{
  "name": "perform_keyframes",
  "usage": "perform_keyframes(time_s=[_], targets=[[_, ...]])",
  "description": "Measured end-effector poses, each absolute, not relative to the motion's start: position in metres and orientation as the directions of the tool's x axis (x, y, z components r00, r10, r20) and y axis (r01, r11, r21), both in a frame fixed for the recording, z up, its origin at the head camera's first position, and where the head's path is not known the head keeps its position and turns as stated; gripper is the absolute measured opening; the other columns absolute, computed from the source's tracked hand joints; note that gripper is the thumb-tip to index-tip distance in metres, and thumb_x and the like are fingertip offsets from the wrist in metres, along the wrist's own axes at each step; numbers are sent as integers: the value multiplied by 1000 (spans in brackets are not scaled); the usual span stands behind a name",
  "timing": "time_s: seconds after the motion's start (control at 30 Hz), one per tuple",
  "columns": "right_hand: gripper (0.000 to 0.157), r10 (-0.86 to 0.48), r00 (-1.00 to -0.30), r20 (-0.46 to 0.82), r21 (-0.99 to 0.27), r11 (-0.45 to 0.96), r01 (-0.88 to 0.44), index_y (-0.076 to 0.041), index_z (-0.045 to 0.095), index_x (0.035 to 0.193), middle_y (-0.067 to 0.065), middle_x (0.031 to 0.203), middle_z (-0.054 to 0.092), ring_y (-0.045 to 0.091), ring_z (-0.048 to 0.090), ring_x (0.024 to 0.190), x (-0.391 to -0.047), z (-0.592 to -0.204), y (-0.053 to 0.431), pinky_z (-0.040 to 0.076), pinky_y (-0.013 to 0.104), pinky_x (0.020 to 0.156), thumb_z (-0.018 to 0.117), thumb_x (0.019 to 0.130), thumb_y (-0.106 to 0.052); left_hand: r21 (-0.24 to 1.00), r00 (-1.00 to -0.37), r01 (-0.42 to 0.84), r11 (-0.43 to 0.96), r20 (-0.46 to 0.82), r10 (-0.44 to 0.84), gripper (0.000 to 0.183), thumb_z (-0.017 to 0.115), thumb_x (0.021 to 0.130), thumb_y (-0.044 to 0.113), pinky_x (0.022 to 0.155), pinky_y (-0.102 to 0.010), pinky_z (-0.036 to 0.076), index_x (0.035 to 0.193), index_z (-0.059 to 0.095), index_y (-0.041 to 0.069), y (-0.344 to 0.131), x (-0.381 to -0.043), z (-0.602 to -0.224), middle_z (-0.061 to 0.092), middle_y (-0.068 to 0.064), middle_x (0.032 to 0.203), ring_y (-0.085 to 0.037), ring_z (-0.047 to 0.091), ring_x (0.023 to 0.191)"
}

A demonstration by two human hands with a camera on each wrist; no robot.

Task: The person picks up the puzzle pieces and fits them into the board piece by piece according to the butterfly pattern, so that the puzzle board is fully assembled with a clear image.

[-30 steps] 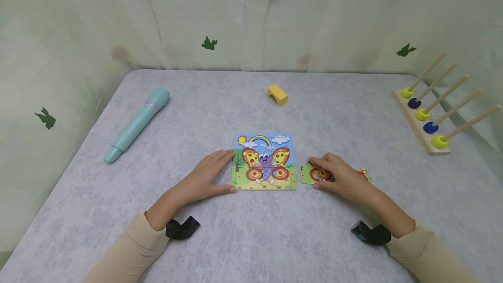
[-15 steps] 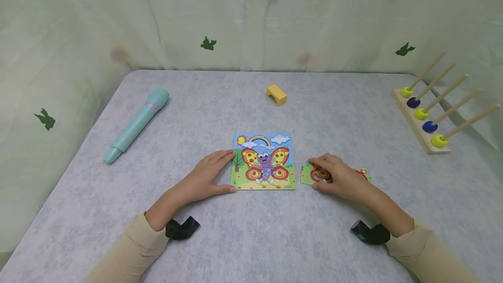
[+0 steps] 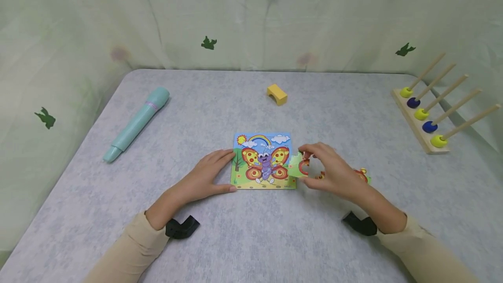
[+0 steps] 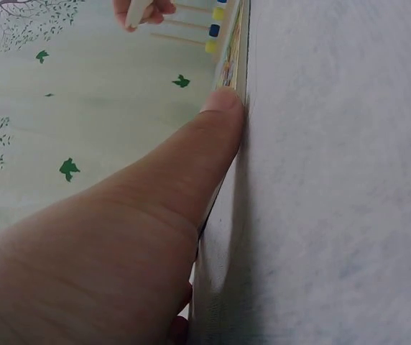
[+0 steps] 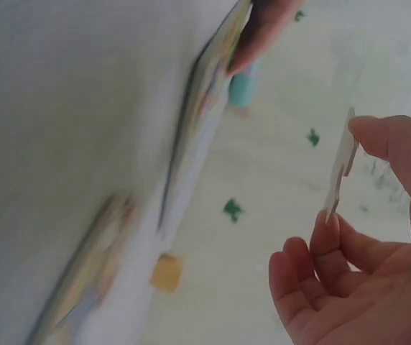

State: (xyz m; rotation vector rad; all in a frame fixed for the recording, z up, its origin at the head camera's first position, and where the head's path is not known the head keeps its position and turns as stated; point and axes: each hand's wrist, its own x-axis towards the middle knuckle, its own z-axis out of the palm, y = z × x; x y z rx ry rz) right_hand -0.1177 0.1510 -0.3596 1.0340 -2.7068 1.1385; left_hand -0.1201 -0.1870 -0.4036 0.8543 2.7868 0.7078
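A square butterfly puzzle board (image 3: 243, 182) lies flat at the middle of the table. My left hand (image 3: 204, 176) rests along its left side, fingers at the edge and thumb by the near corner; the left wrist view shows the thumb (image 4: 213, 136) against the board's edge. My right hand (image 3: 334, 171) pinches a green-and-red puzzle piece (image 3: 296, 166) between thumb and fingertips. In the right wrist view the thin puzzle piece (image 5: 340, 169) is seen edge-on, raised off the table. From above, it overlaps the board's right edge. More puzzle pieces (image 3: 362, 174) lie beneath my right hand, partly hidden.
A teal microphone-shaped object (image 3: 137, 123) lies at the left. At the back stands a yellow arch block (image 3: 277, 94). A wooden peg rack (image 3: 418, 123) with yellow and blue beads is at the far right. Pale curtains (image 3: 251, 21) hang behind the table.
My right hand has lifted the puzzle piece off the table and carried it left to the board's right edge, uncovering more of the pieces below. My left hand has stayed in place.
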Motion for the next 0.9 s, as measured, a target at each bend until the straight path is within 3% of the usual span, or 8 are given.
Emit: perform_keyframes(time_s=[0.17, 0.27, 0.6, 0.9], targets=[[57, -589, -743, 318, -616, 467, -634, -6, 48, 123, 0, 109, 49, 20, 42, 100, -121, -354, 119, 42, 39, 79, 73, 74, -19, 476, -826, 499, 724, 9, 563, 86, 59, 78, 57, 103, -46, 16, 141, 28, 7, -187, -121, -404, 25, -7, 144, -27, 18, 131], [57, -597, -738, 316, -625, 454, -635, -5, 48, 123, 1, 107, 50, 21, 42, 99, -125, -357, 100, 43, 38, 77, 73, 74, -21, 476, -822, 507, 718, 16, 569, 86, 59, 78, 56, 103, -46, 16, 141, 28, 7, -188, -121, -403, 25, -7, 144, -26, 19, 131], [56, -673, -724, 151, -642, 491, -590, -3, 50, 124, 2, 101, 50, 14, 45, 89, -137, -387, 62, 41, 28, 74, 72, 76, -25, 494, -801, 537, 684, 44, 597, 79, 62, 79, 50, 102, -47, 17, 139, 33, 7, -190, -122, -401, 28, -6, 143, -26, 21, 130], [57, -709, -696, 113, -550, 539, -638, -9, 52, 126, 3, 110, 53, 16, 45, 101, -141, -397, 48, 34, 34, 88, 70, 77, -32, 489, -781, 576, 655, 91, 618, 70, 63, 81, 43, 101, -47, 19, 136, 38, 8, -190, -123, -403, 34, -5, 140, -26, 26, 128]])
